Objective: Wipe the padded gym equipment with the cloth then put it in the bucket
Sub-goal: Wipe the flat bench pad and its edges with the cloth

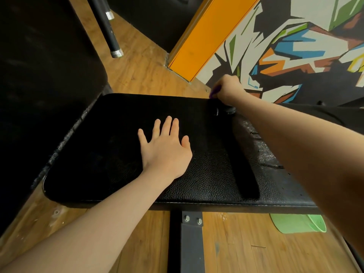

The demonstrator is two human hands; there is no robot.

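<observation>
Two hands are in view. The left hand (166,149) lies flat, palm down, on the black padded seat (110,154), its fingers straight and slightly spread, pointing toward 12 o'clock; it holds nothing and simply presses on the leather-grain surface near the pad's middle. Its bare forearm runs back toward 7 o'clock, off the lower left corner.

The right hand (228,88) is clenched at the pad's far right corner, at about 1 o'clock from the left hand and well apart from it. A small bit of purple cloth (215,91) shows at the left edge of the fist, gripped in the curled fingers; most of the cloth is hidden by the hand. Whether the cloth touches the pad cannot be told. The right forearm stretches long across the pad's right side, coming in from 4 o'clock.

One pad fills the centre, its right edge cracked and worn. Below it, at 6 o'clock, one grey metal frame post (192,243) carries two bolts. One green bucket (299,223) sits on the wooden floor (137,69) at 5 o'clock, partly under the pad's near edge and beneath the right forearm. A second black padded backrest (45,75) rises at 9 o'clock. One dark bar (107,28) with a metal tip leans at 11 o'clock, one orange panel (204,36) stands at 12 o'clock, and a painted mural wall (295,46) spreads at 2 o'clock.
</observation>
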